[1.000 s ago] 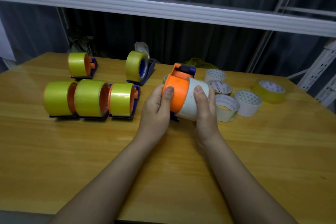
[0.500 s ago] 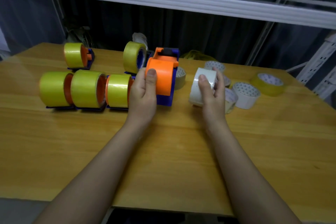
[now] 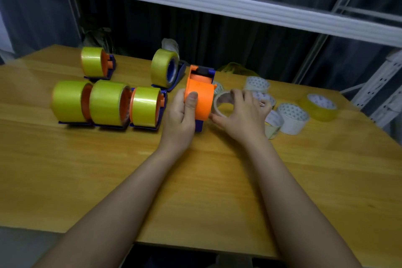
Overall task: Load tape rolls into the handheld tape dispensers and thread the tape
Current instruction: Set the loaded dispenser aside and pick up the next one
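Note:
An orange and blue tape dispenser (image 3: 199, 98) stands upright on the wooden table (image 3: 195, 180), with no roll on its orange hub. My left hand (image 3: 180, 117) grips it, thumb on the orange drum. Just to its right, my right hand (image 3: 241, 115) holds a white tape roll (image 3: 224, 102) with its hole facing up and toward the dispenser. The roll's far side is hidden by my fingers.
Three loaded dispensers with yellow rolls (image 3: 106, 102) stand in a row at left, two more (image 3: 95, 64) (image 3: 165, 67) behind them. Several loose white rolls (image 3: 291, 117) and a yellowish roll (image 3: 319, 106) lie at right. A white shelf beam (image 3: 217, 2) runs overhead.
The white roll came off the dispenser and went right, then my right hand turned it and brought it back beside the orange hub. My left hand keeps its grip on the dispenser.

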A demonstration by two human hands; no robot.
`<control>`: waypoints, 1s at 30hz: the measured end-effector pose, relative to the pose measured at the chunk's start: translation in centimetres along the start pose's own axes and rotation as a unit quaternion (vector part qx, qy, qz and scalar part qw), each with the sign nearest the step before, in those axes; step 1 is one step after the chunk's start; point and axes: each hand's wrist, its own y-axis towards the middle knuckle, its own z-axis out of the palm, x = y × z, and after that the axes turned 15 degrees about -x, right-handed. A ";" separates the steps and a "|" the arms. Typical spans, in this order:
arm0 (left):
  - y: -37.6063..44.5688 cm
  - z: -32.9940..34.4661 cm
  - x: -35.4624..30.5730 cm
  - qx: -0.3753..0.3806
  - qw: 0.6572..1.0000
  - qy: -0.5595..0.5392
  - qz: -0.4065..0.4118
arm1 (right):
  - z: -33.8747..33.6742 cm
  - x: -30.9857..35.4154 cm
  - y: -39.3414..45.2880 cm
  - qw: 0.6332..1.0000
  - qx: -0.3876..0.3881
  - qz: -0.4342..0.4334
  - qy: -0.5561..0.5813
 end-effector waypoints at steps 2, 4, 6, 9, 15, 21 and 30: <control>0.1 0.0 0.0 0.002 1.000 0.001 0.003 | 0.4 0.0 1.1 0.998 0.031 0.000 -0.049; 0.1 -0.1 -0.1 0.006 1.000 -0.004 0.001 | 0.7 0.0 2.0 0.992 0.069 -0.009 -0.104; 0.1 -0.2 0.0 0.004 1.000 -0.001 -0.005 | 0.9 0.1 2.6 0.984 0.112 -0.008 -0.139; 0.1 -0.2 0.2 0.000 1.000 0.006 -0.007 | 1.0 0.2 2.9 0.978 0.150 -0.001 -0.145; 0.1 -0.4 -0.2 -0.005 1.000 -0.020 -0.016 | 0.2 0.4 3.6 0.985 0.157 -0.030 -0.058; 0.1 -0.4 -0.4 -0.013 0.998 -0.041 -0.042 | 0.9 0.9 7.2 0.949 0.235 -0.205 -0.049; 3.5 1.4 -1.3 -0.005 1.000 -0.022 -0.019 | 1.7 -0.5 9.6 0.954 0.163 -0.229 -0.104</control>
